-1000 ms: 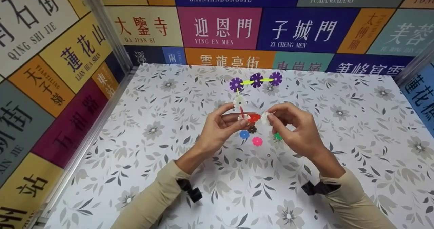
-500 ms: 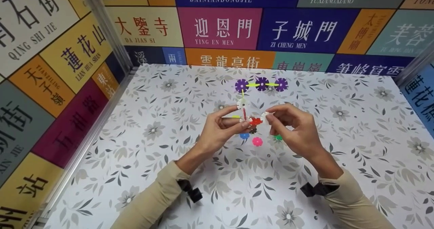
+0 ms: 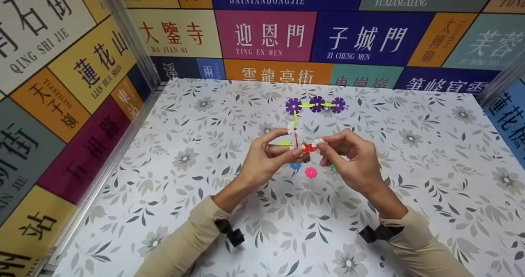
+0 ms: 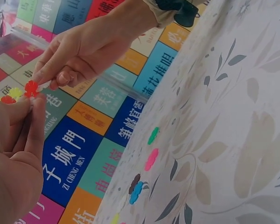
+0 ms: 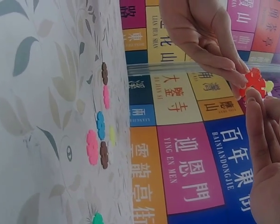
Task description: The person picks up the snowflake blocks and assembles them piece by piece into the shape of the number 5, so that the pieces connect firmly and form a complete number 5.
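Note:
My left hand (image 3: 266, 154) pinches a white snowflake disc (image 3: 293, 146) at the lower end of a chain of interlocking plastic discs. Up from it run a red disc seen edge-on, a pale disc (image 3: 295, 128) and yellow links, then a row of purple discs (image 3: 316, 104) at the far end. A red disc (image 3: 308, 148) sticks out toward the right from the pinched end. My right hand (image 3: 352, 158) pinches another white disc (image 3: 318, 142) right at the red disc's edge. In the left wrist view, the red disc (image 4: 31, 88) lies between both hands' fingertips.
Loose discs lie on the floral tabletop (image 3: 197, 227) below the hands: pink (image 3: 311, 172), blue (image 3: 295, 165), green (image 3: 333, 167) and yellow (image 3: 285, 143). Brown discs (image 5: 104, 155) show in the right wrist view. Sign-covered walls (image 3: 266, 35) stand behind and at the sides.
The white disc in my right hand has moved left and slightly down, from apart to the red disc's edge. The chain's purple end has shifted slightly right and down.

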### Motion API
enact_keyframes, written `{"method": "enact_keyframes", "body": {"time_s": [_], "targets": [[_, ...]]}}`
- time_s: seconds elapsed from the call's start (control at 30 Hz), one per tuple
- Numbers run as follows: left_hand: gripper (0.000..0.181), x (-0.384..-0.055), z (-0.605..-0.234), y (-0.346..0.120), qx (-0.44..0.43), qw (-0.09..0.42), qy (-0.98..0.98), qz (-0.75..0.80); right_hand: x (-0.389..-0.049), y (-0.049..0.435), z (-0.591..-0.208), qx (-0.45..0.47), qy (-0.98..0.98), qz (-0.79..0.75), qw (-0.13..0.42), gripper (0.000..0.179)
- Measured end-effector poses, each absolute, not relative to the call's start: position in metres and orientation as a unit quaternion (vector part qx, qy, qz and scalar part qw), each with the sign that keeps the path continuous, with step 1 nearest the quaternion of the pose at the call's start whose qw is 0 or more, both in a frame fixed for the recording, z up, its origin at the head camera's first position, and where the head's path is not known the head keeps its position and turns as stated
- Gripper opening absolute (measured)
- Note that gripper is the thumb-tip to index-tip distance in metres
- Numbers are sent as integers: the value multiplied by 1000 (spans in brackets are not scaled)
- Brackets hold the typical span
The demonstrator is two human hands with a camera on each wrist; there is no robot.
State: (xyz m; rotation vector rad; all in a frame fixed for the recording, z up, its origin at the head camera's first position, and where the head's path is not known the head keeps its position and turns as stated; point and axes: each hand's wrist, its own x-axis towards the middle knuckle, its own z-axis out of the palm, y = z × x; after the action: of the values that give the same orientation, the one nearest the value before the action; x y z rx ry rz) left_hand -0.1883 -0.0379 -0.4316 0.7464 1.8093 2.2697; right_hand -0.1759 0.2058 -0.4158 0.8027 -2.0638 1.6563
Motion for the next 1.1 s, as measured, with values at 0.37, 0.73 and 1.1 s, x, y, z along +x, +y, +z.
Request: {"method": "enact_keyframes", "body": {"time_s": [0.37,0.73,1.1], "targets": [[43,-188,-427,-42,249,87,603,753,-172,203,-419,278,-716,618,171,13],[44,-187,-420,-41,230,59,622,746,-175,199,-414,292,-732,571,232,23],[38,-189,-423,-40,192,63,635,745,-178,200,-420,280,-762,544,212,17]]}}
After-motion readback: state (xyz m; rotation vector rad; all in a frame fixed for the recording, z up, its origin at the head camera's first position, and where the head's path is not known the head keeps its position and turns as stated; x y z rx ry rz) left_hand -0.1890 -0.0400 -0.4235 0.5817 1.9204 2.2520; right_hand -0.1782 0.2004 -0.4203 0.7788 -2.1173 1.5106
